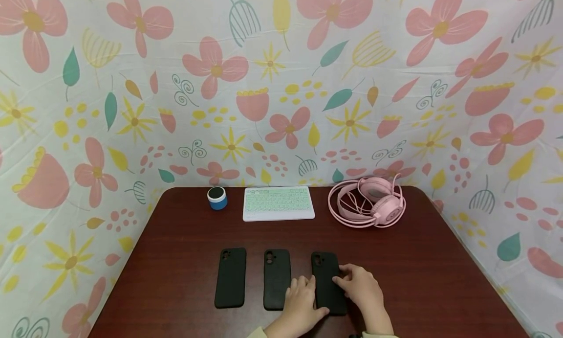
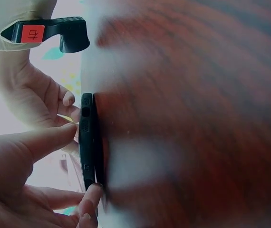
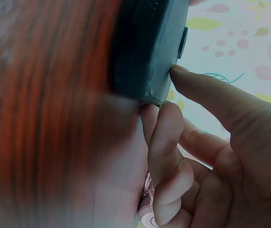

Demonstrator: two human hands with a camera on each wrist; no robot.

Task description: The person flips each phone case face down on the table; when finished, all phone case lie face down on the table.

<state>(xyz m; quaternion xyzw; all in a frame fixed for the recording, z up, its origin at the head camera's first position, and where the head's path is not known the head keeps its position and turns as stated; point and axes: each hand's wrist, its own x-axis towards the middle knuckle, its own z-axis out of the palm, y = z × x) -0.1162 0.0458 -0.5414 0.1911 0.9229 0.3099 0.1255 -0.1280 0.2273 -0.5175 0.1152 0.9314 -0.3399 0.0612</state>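
Observation:
Three black phone cases lie in a row near the table's front edge: the left case, the middle case and the right case. Both hands are at the right case. My left hand holds its left edge, thumb on the side and a fingertip at the near corner, as the left wrist view shows on the case. My right hand pinches the right edge of the case with the thumb on the side and a curled finger at the corner.
At the back of the dark wooden table stand a small blue speaker, a white keyboard and pink headphones. Floral cloth walls enclose the table on three sides.

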